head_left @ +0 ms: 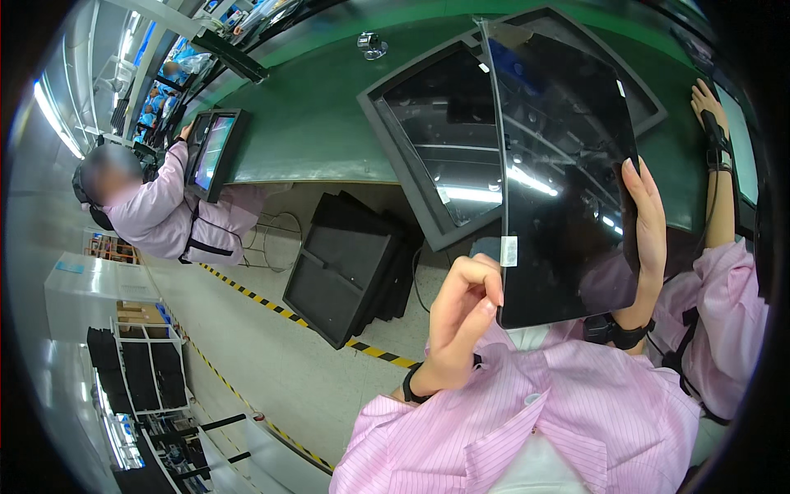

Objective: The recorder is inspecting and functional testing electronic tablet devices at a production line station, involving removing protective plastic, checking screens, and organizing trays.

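Note:
A glossy black display panel (568, 206) is held up tilted in front of me, reflecting the ceiling lights. My right hand (648, 222) grips its right edge, the thumb along the side and part of the hand hidden behind. At the lower left corner my left hand (465, 317) is closed, thumb and forefinger pinched against the panel's edge. A small white label (509, 251) sits on that edge just above those fingers. Behind the panel a dark grey tray (383, 107) on the bench holds another black display panel (448, 140), partly covered from view.
Another grey tray (650, 111) lies behind on the green bench (317, 123). A small metal device (372, 45) stands farther back. Stacked black trays (337, 272) rest on the floor. A co-worker (144, 198) handles a lit screen at left; another person's arm (721, 198) is close at right.

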Demonstrator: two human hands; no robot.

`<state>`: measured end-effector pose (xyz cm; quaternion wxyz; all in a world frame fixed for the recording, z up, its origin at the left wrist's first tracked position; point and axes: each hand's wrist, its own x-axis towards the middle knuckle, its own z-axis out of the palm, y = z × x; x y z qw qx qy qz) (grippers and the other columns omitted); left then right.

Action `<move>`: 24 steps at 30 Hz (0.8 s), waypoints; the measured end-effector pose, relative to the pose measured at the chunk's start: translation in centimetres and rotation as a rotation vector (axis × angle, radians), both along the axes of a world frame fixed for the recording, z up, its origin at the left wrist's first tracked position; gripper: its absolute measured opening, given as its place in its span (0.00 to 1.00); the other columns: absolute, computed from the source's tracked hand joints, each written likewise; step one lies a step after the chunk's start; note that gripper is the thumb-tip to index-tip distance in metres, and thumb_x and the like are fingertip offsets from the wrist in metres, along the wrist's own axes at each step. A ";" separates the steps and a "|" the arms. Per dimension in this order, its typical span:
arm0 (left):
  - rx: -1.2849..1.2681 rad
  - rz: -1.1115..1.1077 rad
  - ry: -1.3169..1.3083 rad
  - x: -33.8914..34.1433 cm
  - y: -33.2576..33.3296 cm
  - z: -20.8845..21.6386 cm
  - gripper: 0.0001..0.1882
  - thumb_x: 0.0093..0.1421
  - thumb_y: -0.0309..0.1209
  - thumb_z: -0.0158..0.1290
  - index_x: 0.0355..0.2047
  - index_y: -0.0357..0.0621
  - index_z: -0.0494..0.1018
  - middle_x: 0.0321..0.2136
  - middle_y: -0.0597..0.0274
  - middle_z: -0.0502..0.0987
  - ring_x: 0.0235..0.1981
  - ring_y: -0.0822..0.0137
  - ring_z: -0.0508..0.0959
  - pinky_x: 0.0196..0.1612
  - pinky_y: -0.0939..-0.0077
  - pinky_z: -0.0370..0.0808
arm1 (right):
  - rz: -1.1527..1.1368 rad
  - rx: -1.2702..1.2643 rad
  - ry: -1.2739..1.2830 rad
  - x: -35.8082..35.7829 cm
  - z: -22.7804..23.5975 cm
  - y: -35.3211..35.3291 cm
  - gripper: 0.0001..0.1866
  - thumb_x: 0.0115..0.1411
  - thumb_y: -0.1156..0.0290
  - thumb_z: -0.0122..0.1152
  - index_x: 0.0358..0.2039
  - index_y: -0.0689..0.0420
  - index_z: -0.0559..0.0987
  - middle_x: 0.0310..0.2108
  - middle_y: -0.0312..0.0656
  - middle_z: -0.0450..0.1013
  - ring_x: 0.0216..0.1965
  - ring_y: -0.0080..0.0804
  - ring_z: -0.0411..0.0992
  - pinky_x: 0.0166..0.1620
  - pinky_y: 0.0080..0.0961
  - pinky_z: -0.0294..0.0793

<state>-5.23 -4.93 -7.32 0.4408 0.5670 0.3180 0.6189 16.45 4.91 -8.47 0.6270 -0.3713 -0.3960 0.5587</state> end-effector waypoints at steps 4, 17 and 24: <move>-0.194 -0.263 -0.276 -0.6 0.2 -0.2 0.08 0.55 0.23 0.43 0.36 0.40 0.60 0.31 0.64 0.59 0.33 0.75 0.60 0.38 0.82 0.58 | -0.036 -0.004 0.004 0.1 0.1 0.2 0.14 0.62 0.68 0.49 0.46 0.62 0.70 0.39 0.33 0.70 0.40 0.15 0.66 0.46 0.12 0.62; -0.501 -0.509 -0.562 -0.8 -0.3 -0.8 0.14 0.57 0.21 0.46 0.42 0.42 0.55 0.41 0.63 0.61 0.39 0.76 0.65 0.41 0.82 0.65 | 0.012 0.002 0.075 0.3 0.3 -0.1 0.14 0.62 0.70 0.49 0.46 0.62 0.68 0.39 0.33 0.69 0.39 0.15 0.66 0.45 0.12 0.63; -0.474 -0.567 -0.635 -0.9 -0.3 -1.1 0.15 0.56 0.20 0.46 0.40 0.44 0.53 0.41 0.62 0.60 0.41 0.75 0.64 0.42 0.80 0.65 | 0.015 -0.026 0.069 0.0 0.5 -0.4 0.15 0.61 0.71 0.51 0.46 0.64 0.67 0.38 0.34 0.69 0.40 0.16 0.67 0.45 0.13 0.64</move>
